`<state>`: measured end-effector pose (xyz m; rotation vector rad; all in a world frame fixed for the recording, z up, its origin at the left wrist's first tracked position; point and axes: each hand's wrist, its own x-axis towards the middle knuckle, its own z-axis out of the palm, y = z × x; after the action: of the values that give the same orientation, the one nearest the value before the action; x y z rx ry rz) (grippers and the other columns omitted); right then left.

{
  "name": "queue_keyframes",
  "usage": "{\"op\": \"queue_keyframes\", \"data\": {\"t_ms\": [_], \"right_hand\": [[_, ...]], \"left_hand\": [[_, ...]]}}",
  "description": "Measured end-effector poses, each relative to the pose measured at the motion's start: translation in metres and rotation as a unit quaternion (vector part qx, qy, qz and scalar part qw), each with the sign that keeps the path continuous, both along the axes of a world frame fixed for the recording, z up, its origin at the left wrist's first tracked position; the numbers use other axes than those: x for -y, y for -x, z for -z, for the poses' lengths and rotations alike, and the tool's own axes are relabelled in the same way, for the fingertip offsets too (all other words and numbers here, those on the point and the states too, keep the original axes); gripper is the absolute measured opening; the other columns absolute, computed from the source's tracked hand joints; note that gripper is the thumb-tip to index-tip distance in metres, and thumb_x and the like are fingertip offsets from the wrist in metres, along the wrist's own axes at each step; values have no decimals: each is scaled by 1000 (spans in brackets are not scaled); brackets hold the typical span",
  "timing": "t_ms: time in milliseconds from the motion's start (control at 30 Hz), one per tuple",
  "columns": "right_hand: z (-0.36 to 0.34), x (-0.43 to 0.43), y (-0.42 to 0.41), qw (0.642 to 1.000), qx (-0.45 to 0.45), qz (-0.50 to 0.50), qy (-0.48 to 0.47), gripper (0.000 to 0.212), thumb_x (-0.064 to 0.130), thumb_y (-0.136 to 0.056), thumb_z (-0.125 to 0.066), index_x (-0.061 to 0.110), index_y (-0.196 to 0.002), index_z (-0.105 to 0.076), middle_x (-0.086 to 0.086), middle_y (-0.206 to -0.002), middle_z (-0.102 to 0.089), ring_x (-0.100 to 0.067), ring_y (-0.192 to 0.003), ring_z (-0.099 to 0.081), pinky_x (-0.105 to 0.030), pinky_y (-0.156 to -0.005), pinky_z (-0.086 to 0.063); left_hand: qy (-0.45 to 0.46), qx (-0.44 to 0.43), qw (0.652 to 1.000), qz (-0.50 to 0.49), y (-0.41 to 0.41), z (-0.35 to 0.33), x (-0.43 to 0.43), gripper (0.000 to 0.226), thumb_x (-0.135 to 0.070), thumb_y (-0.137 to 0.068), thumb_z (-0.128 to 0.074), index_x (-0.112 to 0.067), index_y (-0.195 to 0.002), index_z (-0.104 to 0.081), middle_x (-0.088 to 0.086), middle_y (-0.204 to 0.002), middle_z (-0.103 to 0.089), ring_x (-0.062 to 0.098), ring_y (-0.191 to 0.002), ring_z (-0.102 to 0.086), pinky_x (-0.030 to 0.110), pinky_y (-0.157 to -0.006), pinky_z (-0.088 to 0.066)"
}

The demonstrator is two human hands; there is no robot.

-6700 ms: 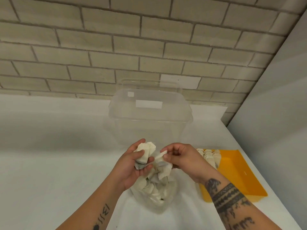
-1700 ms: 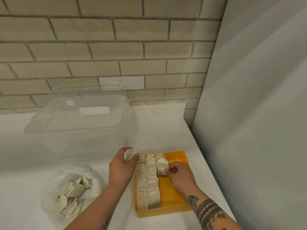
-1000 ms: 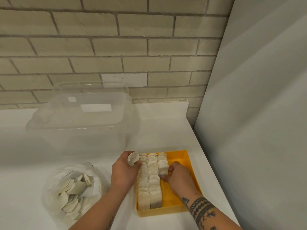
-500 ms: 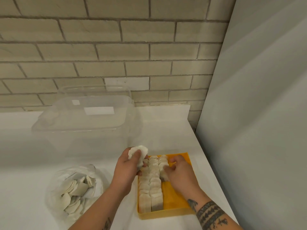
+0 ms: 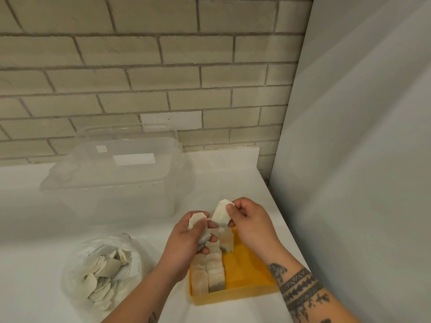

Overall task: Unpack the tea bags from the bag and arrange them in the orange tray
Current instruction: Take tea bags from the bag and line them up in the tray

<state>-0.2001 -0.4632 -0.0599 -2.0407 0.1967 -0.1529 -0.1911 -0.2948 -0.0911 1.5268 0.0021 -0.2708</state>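
One tea bag (image 5: 221, 215) hangs above the far end of the tray (image 5: 247, 273), pinched near its top between the thumb and curled fingers of the right hand (image 5: 249, 222). Just beside it the left hand (image 5: 186, 243) has its fingers closed round a small bunch (image 5: 197, 221) of further tea bags, held over the tray's left edge. Beneath the hands, rows (image 5: 210, 273) of tea bags stand on edge, packed close along the tray's left side from the near wall towards the far end; how many rows there are at the far end I cannot tell, since the hands cover it. The right part of the tray floor shows bare orange, so by my reckoning the arranging is well under way but not near finished. To the left, well apart from the tray, the bag (image 5: 102, 271) lies open on the counter (image 5: 35, 229) with many tea bags loose inside, all of them left to unpack. Behind it a clear box (image 5: 112, 178) with its lid on stands against the brick wall (image 5: 163, 66), and a grey panel (image 5: 361, 159) closes the counter's right side near the tray. Nothing lies between bag and tray; the panel leaves little room on the right.
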Motion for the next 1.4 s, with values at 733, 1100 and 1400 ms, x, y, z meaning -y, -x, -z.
{"op": "queue_keyframes", "data": {"t_ms": [733, 1100, 1400], "right_hand": [[31, 17, 8, 994, -58, -3, 88, 22, 34, -94, -67, 17, -80, -63, 5, -73, -63, -8, -65, -55, -15, -56, -41], [74, 10, 3, 966, -192, -11, 171, 13, 30, -95, -66, 17, -92, -68, 4, -85, -66, -9, -75, -59, -27, -72, -51], [80, 4, 8, 968, -195, 6, 156, 17, 38, -89, -73, 26, -97, -64, 10, -93, -66, -4, -79, -57, -16, -64, -42]], "left_hand": [[-98, 45, 988, -111, -20, 14, -11, 5, -26, -93, -70, -28, -89, -72, -3, -82, -76, 15, -73, -69, 35, -62, -55], [-310, 31, 944, -110, -30, 49, -26, 14, -32, -89, -72, -35, -92, -59, -12, -85, -68, 18, -80, -67, 34, -76, -54], [-301, 43, 947, -107, -33, 54, -26, 12, -30, -92, -69, -33, -101, -62, -18, -84, -63, 21, -88, -66, 41, -82, -58]]}}
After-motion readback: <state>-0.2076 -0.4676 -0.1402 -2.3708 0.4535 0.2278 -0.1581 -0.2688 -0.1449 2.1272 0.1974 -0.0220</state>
